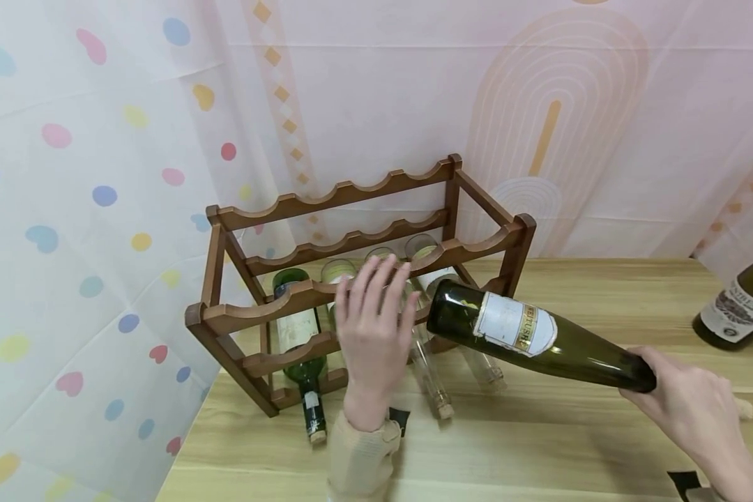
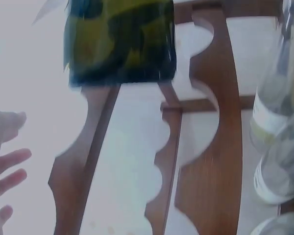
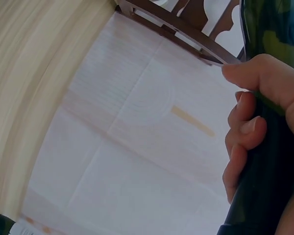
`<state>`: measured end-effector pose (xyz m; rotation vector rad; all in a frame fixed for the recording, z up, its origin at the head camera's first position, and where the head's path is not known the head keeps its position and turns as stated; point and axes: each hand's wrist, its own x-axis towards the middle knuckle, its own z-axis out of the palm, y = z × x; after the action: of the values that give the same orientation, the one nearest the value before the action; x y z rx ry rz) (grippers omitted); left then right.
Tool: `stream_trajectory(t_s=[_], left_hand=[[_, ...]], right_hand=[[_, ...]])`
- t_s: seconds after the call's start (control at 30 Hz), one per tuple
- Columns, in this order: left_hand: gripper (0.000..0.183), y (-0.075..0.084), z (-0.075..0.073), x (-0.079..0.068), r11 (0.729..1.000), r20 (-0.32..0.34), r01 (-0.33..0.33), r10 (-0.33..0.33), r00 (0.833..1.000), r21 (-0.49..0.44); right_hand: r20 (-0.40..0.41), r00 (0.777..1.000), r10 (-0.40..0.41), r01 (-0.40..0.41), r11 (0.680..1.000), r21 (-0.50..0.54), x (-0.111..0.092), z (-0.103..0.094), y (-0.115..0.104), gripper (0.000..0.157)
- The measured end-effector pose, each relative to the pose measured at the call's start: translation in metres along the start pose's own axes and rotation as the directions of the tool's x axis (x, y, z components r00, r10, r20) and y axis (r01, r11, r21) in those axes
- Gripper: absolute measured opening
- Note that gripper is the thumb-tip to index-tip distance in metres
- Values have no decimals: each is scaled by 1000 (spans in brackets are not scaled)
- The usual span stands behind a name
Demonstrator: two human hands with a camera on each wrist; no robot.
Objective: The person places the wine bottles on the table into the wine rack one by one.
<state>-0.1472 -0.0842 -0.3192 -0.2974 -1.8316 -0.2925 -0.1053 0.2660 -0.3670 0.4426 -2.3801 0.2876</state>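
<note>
My right hand grips a green wine bottle by its neck, fingers wrapped round it in the right wrist view. The bottle lies almost level in the air, base toward the wooden wine rack. Its base overlaps the rack's front rail in the head view. My left hand is raised at the front rail with fingers extended, holding nothing. In the left wrist view its fingers are spread, apart from the bottle's base. A dark-necked green bottle and several clear bottles lie in the lower tier, partly hidden.
Another labelled wine bottle is on the wooden table at the right. Black patches mark the tabletop near both wrists. A patterned cloth hangs behind the rack and down its left side.
</note>
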Motion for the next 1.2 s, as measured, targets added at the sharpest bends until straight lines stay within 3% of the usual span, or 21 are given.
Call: stream_trajectory(t_s=[0.1, 0.2, 0.4, 0.83, 1.07, 1.2], left_hand=[[28, -7, -4, -1, 993, -6, 90, -90, 996, 77], [29, -14, -7, -3, 980, 39, 158, -164, 986, 122], [26, -23, -8, -7, 965, 111, 227, -242, 964, 134], [22, -24, -6, -9, 964, 111, 220, -238, 965, 149], [22, -23, -7, -9, 963, 113, 223, -241, 964, 149], [22, -23, -7, -9, 963, 109, 225, -242, 964, 146]], right_hand=[[27, 999, 33, -33, 999, 8, -1, -2, 1, 56], [58, 996, 71, -71, 997, 1, -1, -3, 0, 30], [123, 982, 145, -144, 990, -17, -3, -5, -2, 39], [177, 950, 258, -258, 966, -22, -8, -6, -1, 37], [250, 900, 357, -362, 932, -25, -7, -3, -7, 34], [273, 884, 379, -391, 920, -12, -2, 1, -14, 37]])
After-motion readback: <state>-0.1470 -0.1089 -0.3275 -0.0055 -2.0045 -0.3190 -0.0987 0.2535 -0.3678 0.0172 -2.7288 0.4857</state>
